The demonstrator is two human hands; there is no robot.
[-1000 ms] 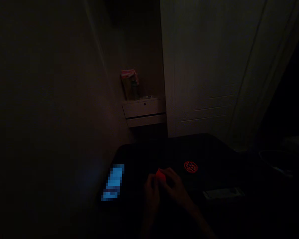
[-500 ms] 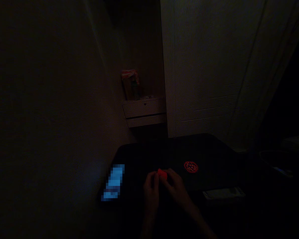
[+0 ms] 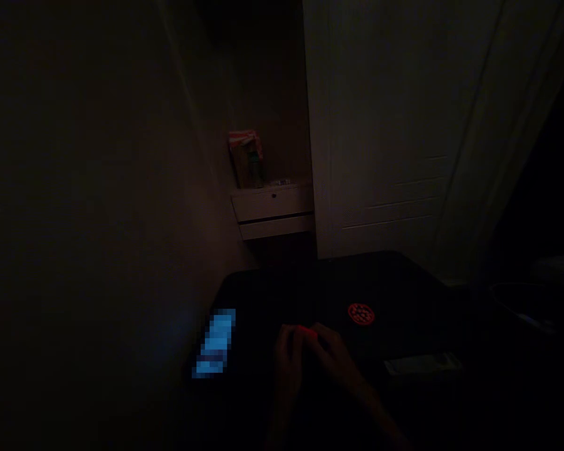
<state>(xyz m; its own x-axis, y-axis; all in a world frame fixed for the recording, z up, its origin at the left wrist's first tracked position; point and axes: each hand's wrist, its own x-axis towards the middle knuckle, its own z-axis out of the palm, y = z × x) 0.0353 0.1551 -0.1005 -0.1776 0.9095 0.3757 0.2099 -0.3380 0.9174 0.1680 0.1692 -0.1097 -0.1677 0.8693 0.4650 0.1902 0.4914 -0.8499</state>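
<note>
— Fingers (image 3: 324, 331) of the right hand (image 3: 337, 358): what have they got?
— They pinch a small red piece (image 3: 308, 332), over the dark table (image 3: 286, 291)
— And the left hand (image 3: 287, 357)?
— Its bent fingers meet the piece's left end; in this gloom I can't tell whether they grip it or only touch
— What's around them?
— A red disc (image 3: 361, 314) beyond the right hand, a lit screen (image 3: 216, 342) off to the left, and a pale packet (image 3: 423, 364) off to the right

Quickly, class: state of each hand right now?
Left hand: curled at the small red object; too dark to tell whether it grips.
Right hand: closed, holding the small red object.
</note>
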